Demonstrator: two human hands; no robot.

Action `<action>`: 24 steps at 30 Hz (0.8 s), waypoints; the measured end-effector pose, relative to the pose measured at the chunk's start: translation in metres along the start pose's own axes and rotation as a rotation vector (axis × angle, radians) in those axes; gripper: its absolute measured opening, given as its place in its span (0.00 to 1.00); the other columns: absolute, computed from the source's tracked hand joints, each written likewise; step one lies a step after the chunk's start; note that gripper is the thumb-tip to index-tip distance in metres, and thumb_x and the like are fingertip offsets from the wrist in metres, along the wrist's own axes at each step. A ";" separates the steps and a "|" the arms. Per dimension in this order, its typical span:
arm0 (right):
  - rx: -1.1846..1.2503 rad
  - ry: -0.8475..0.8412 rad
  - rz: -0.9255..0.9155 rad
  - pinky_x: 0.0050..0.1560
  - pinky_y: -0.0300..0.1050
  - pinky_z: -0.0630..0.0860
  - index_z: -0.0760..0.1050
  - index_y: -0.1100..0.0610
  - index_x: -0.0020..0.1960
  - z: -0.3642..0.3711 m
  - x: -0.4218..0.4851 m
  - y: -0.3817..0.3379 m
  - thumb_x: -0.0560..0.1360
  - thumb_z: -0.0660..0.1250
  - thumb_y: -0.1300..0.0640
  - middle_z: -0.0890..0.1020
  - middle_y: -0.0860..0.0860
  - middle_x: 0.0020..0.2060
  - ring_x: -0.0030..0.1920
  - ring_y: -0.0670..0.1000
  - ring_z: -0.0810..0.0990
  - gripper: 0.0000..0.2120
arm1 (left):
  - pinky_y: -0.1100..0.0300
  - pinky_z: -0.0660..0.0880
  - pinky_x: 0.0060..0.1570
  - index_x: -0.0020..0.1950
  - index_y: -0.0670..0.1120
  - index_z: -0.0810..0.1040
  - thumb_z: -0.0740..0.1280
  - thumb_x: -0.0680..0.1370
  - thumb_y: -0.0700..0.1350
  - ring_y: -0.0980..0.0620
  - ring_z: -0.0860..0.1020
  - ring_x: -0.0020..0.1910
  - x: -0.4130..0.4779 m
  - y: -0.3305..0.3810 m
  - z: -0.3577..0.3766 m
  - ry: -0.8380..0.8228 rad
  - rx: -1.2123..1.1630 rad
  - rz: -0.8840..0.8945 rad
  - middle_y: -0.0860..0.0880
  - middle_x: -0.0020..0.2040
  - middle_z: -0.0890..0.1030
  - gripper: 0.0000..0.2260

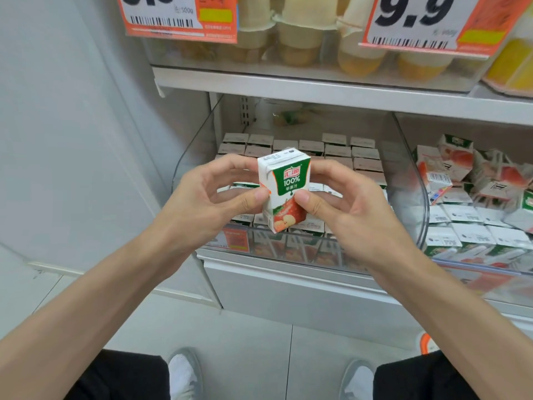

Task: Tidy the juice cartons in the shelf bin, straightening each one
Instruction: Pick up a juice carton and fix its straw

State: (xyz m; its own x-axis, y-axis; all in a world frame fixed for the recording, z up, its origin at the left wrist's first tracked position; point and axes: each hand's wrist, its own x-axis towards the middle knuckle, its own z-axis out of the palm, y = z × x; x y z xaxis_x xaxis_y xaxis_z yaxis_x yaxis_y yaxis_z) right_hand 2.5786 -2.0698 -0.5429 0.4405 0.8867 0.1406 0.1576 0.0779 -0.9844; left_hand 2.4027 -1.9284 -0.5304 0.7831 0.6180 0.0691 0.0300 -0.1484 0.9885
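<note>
A small white, green and red apple juice carton [284, 186] is held upright, slightly tilted, above the front of a clear plastic shelf bin [421, 203]. My left hand [207, 197] pinches its left side between thumb and fingers. On the other side my right hand [346, 206] pinches the carton the same way. Beneath the hands, several more cartons [337, 151] stand in neat rows inside the bin, tops up.
A second clear bin to the right holds several cartons [476, 180], the back ones toppled and jumbled. The shelf above [317, 88] carries fruit cups [300, 39] behind orange price tags [178, 15]. A white wall panel is on the left; my shoes [184, 373] stand on the tiled floor.
</note>
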 end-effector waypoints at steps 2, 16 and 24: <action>-0.024 -0.020 -0.031 0.60 0.47 0.82 0.82 0.54 0.64 0.003 -0.002 0.000 0.82 0.69 0.66 0.87 0.46 0.58 0.54 0.50 0.88 0.14 | 0.55 0.82 0.60 0.65 0.45 0.80 0.75 0.74 0.44 0.48 0.86 0.60 -0.001 -0.002 -0.001 -0.002 -0.003 0.000 0.50 0.63 0.86 0.20; -0.348 0.009 -0.272 0.66 0.49 0.80 0.77 0.49 0.73 0.009 0.001 0.008 0.72 0.82 0.62 0.81 0.44 0.64 0.67 0.49 0.80 0.33 | 0.56 0.80 0.65 0.72 0.50 0.80 0.78 0.71 0.32 0.55 0.82 0.67 -0.002 -0.001 0.003 -0.061 0.076 0.077 0.55 0.66 0.84 0.30; -0.173 0.050 -0.134 0.64 0.41 0.80 0.76 0.48 0.71 0.006 0.002 0.000 0.71 0.82 0.64 0.86 0.44 0.60 0.62 0.45 0.84 0.32 | 0.60 0.80 0.64 0.70 0.52 0.80 0.76 0.74 0.41 0.55 0.83 0.64 0.003 -0.003 0.007 0.003 0.054 0.091 0.55 0.63 0.86 0.24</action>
State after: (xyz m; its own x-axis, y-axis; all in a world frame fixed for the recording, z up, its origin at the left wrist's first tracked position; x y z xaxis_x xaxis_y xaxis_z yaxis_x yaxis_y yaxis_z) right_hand 2.5743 -2.0654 -0.5433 0.4477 0.8498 0.2783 0.3652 0.1104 -0.9244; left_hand 2.4092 -1.9316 -0.5342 0.7825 0.6020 0.1590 -0.0078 -0.2459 0.9693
